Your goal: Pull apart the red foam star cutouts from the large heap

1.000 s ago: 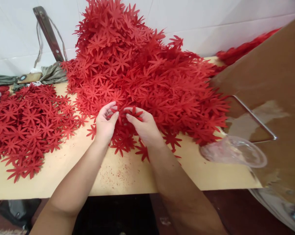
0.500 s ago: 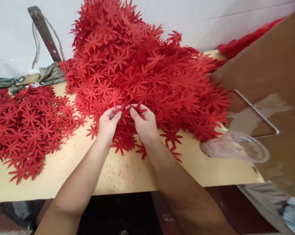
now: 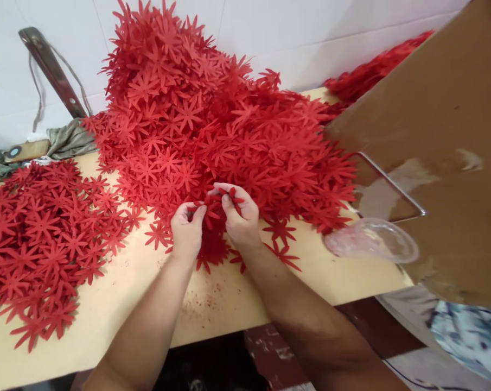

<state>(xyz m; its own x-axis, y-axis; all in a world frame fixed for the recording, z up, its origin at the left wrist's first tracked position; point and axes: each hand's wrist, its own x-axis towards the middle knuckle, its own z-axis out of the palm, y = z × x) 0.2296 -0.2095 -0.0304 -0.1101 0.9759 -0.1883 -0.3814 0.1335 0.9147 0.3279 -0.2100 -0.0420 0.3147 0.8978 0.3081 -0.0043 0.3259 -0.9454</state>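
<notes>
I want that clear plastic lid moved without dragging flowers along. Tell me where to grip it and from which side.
Pinch the clear plastic lid at its near rim, coming from the table's front edge. It lies flat on the table, right of the big flower pile; the cardboard probably blocks the far and right sides.

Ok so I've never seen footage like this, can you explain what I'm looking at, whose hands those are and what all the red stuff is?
The camera sits on a person's head, looking down at their own bare hands. The left hand and right hand pinch a red flower-shaped cutout between the fingertips. Behind them rises a big heap of the same cutouts on a pale wooden table; a flatter spread lies to the left. At right are a clear plastic lid and a brown cardboard sheet.
</notes>
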